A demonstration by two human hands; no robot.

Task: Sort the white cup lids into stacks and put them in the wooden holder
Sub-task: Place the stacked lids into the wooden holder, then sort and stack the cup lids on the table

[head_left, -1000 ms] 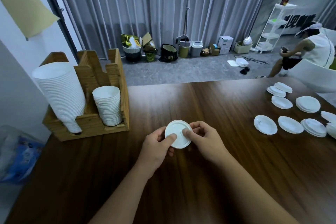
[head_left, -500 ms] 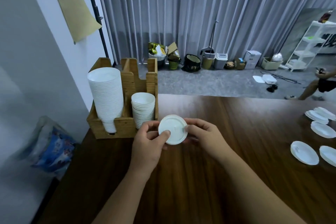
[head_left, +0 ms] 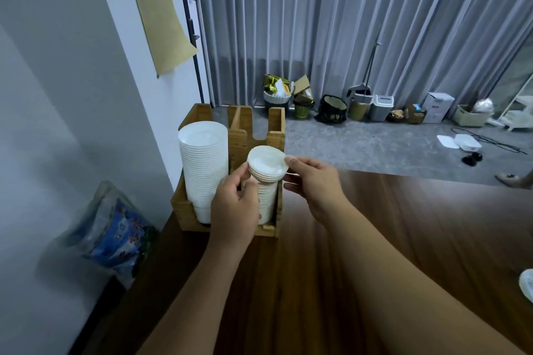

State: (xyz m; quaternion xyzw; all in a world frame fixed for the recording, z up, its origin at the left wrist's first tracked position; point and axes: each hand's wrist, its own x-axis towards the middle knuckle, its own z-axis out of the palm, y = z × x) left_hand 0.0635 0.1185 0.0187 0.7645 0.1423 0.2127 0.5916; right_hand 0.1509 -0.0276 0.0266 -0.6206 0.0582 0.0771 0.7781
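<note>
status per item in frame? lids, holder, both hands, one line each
held lid stack: pinched by both hands, over the holder's right slot, on or just above the short stack
short lid stack: in right slot, partly hidden
tall lid stack: in left slot, rises above the holder
wooden holder: upright at table corner
left hand: fingers curled on held stack's left edge
right hand: pinches its right edge
loose lid: on table, far right, cropped

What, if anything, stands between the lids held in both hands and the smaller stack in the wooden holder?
Nothing visible. Left hand and right hand hold the lids directly above the smaller stack in the wooden holder.
</note>
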